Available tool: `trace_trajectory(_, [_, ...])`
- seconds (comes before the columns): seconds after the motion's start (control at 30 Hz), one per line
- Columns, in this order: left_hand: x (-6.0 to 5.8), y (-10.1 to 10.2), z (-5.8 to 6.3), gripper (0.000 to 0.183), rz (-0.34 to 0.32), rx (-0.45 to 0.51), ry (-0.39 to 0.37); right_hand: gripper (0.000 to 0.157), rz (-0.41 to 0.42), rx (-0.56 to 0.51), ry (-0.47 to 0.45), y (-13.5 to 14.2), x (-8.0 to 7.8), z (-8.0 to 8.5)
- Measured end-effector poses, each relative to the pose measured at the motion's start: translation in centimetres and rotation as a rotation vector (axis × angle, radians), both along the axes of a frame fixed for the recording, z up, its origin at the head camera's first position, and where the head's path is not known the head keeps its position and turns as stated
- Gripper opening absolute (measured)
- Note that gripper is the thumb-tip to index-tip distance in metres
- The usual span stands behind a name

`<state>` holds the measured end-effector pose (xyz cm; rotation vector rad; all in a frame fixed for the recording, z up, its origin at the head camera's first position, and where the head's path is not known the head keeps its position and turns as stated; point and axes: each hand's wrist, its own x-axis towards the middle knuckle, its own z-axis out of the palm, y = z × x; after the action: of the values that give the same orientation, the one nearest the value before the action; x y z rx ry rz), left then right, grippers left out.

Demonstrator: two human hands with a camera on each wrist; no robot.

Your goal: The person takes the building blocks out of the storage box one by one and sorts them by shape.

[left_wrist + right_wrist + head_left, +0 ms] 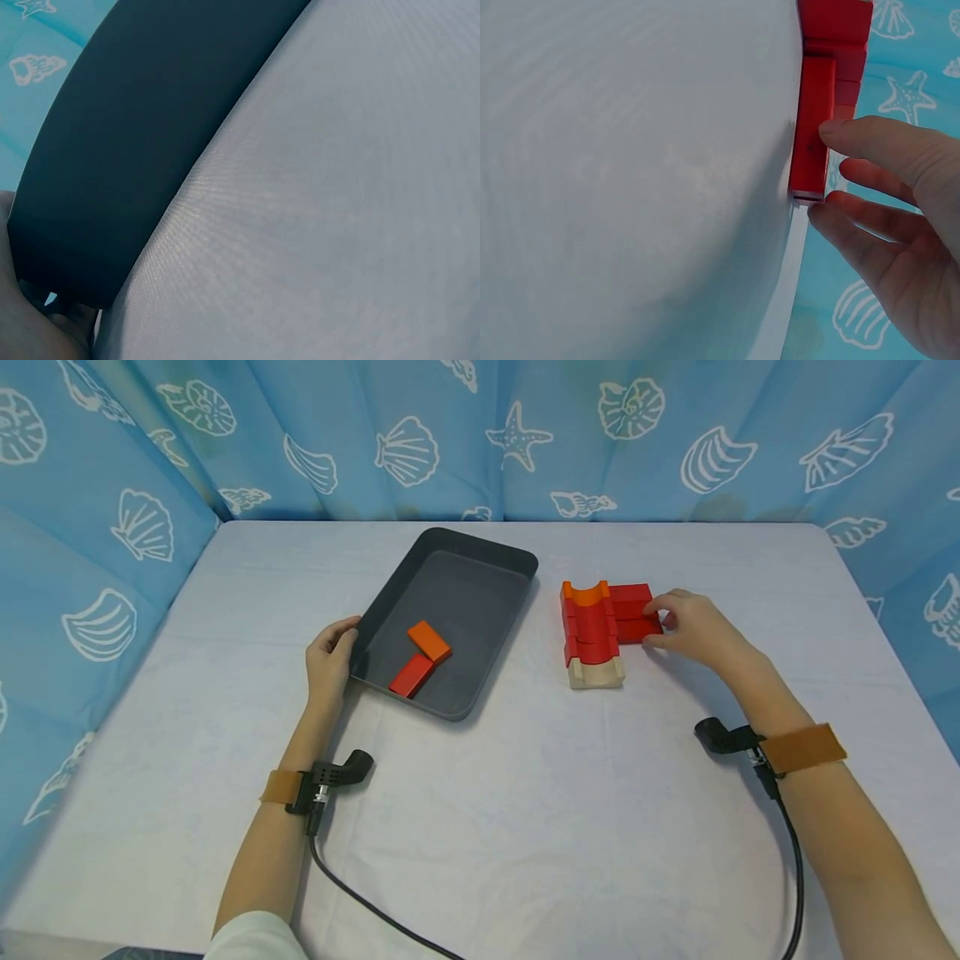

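Note:
My left hand grips the left corner of a dark grey tray, whose outer wall fills much of the left wrist view. An orange block and a red block lie inside, touching. To the right, my right hand pinches a red rectangular block, thumb on its near side and fingers at the far side. That block lies against a row of grooved red pieces. An orange grooved piece forms the row's far end, a pale wooden one its near end. Another red block lies behind the pinched one.
A white cloth covers the table. Blue curtains with white shell prints hang at the back and sides. Black cables run from both wrist cameras toward the near edge, one cable crossing the cloth.

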<state>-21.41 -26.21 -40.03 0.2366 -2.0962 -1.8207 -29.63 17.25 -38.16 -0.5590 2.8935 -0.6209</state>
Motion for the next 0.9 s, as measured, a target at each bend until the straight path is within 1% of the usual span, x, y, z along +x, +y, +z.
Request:
trace_trajectory(0.2, [-0.02,-0.02,-0.03,0.028,0.006,0.001,0.000,0.045,-0.008,-0.014,0.010,0.35,0.17,-0.09])
trace_trajectory(0.43, [-0.05,-0.10,-0.08,0.028,0.003,-0.005,0.003,0.043,-0.038,-0.051,-0.014,0.41,0.28,0.06])
trace_trajectory(0.53, [-0.06,-0.13,-0.10,0.028,0.003,-0.008,-0.004,0.040,-0.045,-0.082,0.001,0.36,0.37,0.16])
trace_trajectory(0.63, [-0.05,-0.14,-0.08,0.028,0.004,-0.007,-0.015,0.037,-0.052,-0.119,0.037,0.24,0.49,0.26])
trace_trajectory(0.8, [-0.15,-0.24,-0.12,0.028,0.008,0.001,-0.029,0.034,-0.042,-0.170,0.091,-0.02,0.53,0.48])
trace_trajectory(0.9, [-0.10,-0.18,0.00,0.027,0.009,0.001,-0.024,0.034,-0.029,-0.191,0.101,-0.38,0.61,0.83])
